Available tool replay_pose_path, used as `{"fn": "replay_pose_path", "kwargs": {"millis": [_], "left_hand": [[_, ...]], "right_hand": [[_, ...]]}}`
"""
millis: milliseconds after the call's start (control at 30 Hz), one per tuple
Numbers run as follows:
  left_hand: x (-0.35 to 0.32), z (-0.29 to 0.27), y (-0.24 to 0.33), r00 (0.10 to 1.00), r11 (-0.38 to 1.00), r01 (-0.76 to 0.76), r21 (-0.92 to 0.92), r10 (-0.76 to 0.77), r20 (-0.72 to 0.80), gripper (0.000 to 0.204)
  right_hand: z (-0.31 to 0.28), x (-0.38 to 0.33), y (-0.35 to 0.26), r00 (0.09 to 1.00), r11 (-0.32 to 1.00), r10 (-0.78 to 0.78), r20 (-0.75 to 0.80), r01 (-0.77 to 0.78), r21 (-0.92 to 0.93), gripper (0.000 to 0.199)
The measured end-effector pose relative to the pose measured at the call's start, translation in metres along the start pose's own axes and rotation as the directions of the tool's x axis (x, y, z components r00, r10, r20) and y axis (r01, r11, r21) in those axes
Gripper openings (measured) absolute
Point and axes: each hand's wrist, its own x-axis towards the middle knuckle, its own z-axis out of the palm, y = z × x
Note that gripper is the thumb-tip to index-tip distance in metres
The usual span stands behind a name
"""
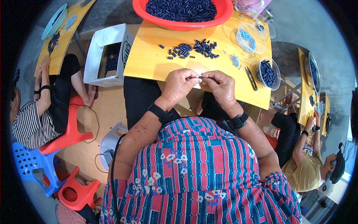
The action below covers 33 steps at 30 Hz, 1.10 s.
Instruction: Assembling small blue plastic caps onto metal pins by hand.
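Observation:
Over the near edge of the yellow table point(149, 61), my left hand point(181, 85) and my right hand point(220, 87) meet fingertip to fingertip. Between them they pinch a small dark part point(201, 77), mostly hidden by the fingers. Just beyond lies a loose pile of short dark blue-black cylindrical parts point(204, 47), with a few strays at its left. A little heap of tiny pale pieces point(235, 61) sits to the right of the pile. Dark-handled tweezers point(251, 78) rest on the table right of my right hand.
A red basin point(179, 25) full of dark parts stands at the far edge. At the right are a clear tub of dark parts point(267, 73) and one of light-blue pieces point(247, 39). A white carton point(106, 54) stands left. People work at tables on both sides.

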Motion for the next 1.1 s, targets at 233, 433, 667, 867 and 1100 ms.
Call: {"fn": "replay_pose_path", "kwargs": {"millis": [233,433,667,867,1100], "left_hand": [[0.0,0.0,0.0,1.0,0.999,-0.021,-0.041,0.02,-0.02,0.008],[-0.002,0.002,-0.002,0.999,0.999,-0.029,0.027,0.029,-0.017,0.007],[-0.001,0.003,0.001,0.998,0.999,-0.004,0.044,0.007,-0.065,0.012],[0.001,0.0,0.001,0.999,0.998,-0.012,0.056,0.014,-0.04,0.013],[0.0,-0.002,0.003,0.999,0.998,-0.034,0.048,0.036,-0.03,0.013]], "right_hand": [[0.002,0.0,0.01,1.0,0.997,0.006,-0.001,-0.006,0.071,0.008],[0.001,0.002,0.021,0.966,0.952,-0.255,0.039,0.258,-0.165,0.01],[-0.005,0.016,0.002,0.987,0.984,-0.157,0.03,0.159,-0.081,0.012],[0.014,0.063,-0.005,0.883,0.787,-0.462,0.078,0.449,-0.422,0.014],[0.023,0.076,0.001,0.863,0.652,-0.476,0.171,0.477,-0.59,0.014]]}}
